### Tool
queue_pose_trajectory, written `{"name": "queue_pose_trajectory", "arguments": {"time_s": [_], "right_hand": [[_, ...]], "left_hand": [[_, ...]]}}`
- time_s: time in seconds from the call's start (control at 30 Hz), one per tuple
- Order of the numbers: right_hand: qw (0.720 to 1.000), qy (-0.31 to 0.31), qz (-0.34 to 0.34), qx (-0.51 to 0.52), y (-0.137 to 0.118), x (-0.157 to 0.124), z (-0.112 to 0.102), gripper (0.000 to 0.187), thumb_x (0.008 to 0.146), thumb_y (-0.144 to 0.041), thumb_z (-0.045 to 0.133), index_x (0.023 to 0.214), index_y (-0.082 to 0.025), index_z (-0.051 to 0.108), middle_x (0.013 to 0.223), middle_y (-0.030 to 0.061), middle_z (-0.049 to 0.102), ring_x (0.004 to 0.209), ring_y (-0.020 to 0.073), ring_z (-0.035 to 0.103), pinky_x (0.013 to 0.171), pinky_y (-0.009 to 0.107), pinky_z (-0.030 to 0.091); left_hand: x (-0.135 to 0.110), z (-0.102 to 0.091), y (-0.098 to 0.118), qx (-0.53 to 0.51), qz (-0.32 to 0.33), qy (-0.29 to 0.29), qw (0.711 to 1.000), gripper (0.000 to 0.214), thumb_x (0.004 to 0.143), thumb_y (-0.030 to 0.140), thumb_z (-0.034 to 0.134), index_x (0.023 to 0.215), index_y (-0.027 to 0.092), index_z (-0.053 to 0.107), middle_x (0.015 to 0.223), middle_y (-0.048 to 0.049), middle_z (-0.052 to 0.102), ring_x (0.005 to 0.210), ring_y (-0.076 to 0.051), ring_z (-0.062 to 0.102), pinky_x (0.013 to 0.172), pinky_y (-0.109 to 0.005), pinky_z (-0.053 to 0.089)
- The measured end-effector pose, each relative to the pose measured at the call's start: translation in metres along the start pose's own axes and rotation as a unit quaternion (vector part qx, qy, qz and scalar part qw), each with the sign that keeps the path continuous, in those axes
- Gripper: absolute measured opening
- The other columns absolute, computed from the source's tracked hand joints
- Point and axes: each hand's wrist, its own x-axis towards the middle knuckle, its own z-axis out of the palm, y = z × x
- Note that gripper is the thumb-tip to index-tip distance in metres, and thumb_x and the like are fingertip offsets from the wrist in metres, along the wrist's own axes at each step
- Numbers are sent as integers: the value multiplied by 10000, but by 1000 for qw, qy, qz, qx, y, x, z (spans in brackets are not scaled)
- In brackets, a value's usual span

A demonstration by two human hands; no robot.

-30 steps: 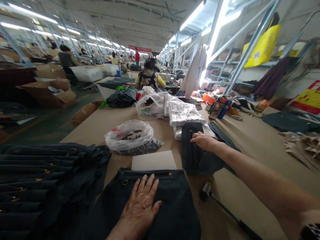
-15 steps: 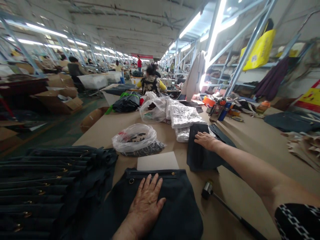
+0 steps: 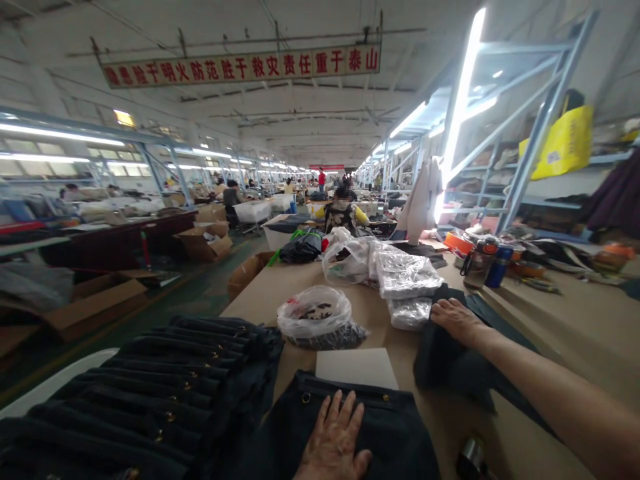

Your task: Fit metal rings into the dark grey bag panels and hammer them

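A dark bag (image 3: 360,433) lies at the near edge of the surface (image 3: 525,440), pressed flat by the left hand (image 3: 334,445), fingers spread. Farther right, a dark panel (image 3: 450,363) is covered by the right hand (image 3: 456,319), fingers together. A white card (image 3: 356,367) lies between.

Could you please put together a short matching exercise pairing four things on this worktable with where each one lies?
Things:
1. left hand
2. right hand
3. white card
4. clear plastic bag

Places:
A. behind the white card, holding small dark parts
B. flat on the near dark fabric piece
C. on the far dark fabric piece, beside the wrapped bundles
D. on the table, just beyond the near dark fabric piece's zip edge

Pairs: 1-B, 2-C, 3-D, 4-A
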Motion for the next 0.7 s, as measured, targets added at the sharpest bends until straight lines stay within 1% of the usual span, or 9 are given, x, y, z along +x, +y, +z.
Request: {"name": "queue_pose_trajectory", "arguments": {"time_s": [0.13, 0.23, 0.3, 0.37, 0.43, 0.5, 0.57, 0.63, 0.7], "right_hand": [[988, 110, 112, 2, 21, -5, -73, 148, 874, -161, 446, 857, -166, 593, 824, 91, 628, 861, 216, 555, 849, 352, 363], [965, 197, 173, 5, 16, -13, -138, 157, 910, -260, 426, 906, -168, 553, 855, 109, 622, 843, 216, 553, 797, 329, 378], [974, 180, 135, -14, -6, -20, -172, 140, 901, -208, 407, 911, -195, 546, 843, 103, 613, 799, 213, 546, 732, 330, 371], [991, 127, 50, -12, -40, -25, -198, 193, 857, -110, 400, 903, -216, 555, 811, 81, 596, 760, 202, 537, 686, 322, 353], [996, 80, -6, 36, -78, -29, -218, 204, 840, -115, 421, 946, -220, 560, 804, 65, 584, 731, 190, 531, 644, 307, 337], [992, 52, -5, 115, -110, -31, -235, 162, 858, -216, 446, 974, -223, 559, 789, 51, 585, 692, 177, 528, 613, 292, 327], [977, 28, 21, 210, -132, -34, -247, 178, 866, -321, 454, 979, -239, 565, 756, 33, 591, 661, 168, 530, 604, 283, 330], [948, -3, 41, 317, -144, -39, -250, 222, 858, -377, 466, 1026, -271, 567, 749, 13, 603, 655, 165, 542, 610, 279, 348], [905, -54, 46, 419, -152, -48, -238, 293, 840, -409, 500, 1112, -312, 549, 781, -4, 616, 670, 160, 552, 615, 270, 368]], "left_hand": [[0, -15, 9, -24, -11, 42, 999, 583, 826, 436, 495, 1353, 195, 428, 1479, -100, 281, 1367, -311, 211, 1123, -488, 206], [-8, -56, 38, -3, 58, 217, 974, 378, 870, 269, 431, 1215, 174, 554, 1407, -116, 414, 1330, -280, 310, 1072, -473, 331], [-18, -93, 65, 21, 162, 350, 922, 306, 878, 213, 421, 1142, 170, 568, 1314, -109, 506, 1298, -244, 350, 1056, -443, 361], [-27, -128, 89, 67, 251, 438, 860, 267, 874, 172, 433, 1111, 167, 554, 1254, -98, 537, 1270, -234, 371, 1055, -438, 354], [-31, -155, 104, 123, 249, 476, 834, 279, 877, 187, 449, 1144, 156, 527, 1263, -96, 517, 1239, -259, 387, 1037, -456, 352], [-34, -172, 110, 166, 209, 433, 861, 277, 900, 253, 429, 1131, 142, 535, 1164, -93, 567, 1151, -270, 460, 996, -480, 359], [-40, -182, 109, 174, 163, 344, 908, 285, 925, 314, 371, 1005, 146, 587, 949, -66, 622, 978, -234, 555, 909, -433, 412], [-48, -185, 103, 149, 124, 232, 953, 340, 928, 364, 343, 869, 162, 611, 780, -35, 613, 782, -177, 586, 776, -332, 450], [-56, -183, 95, 120, 89, 121, 981, 354, 911, 402, 373, 783, 178, 616, 707, -14, 603, 653, -140, 567, 649, -257, 432]]}}
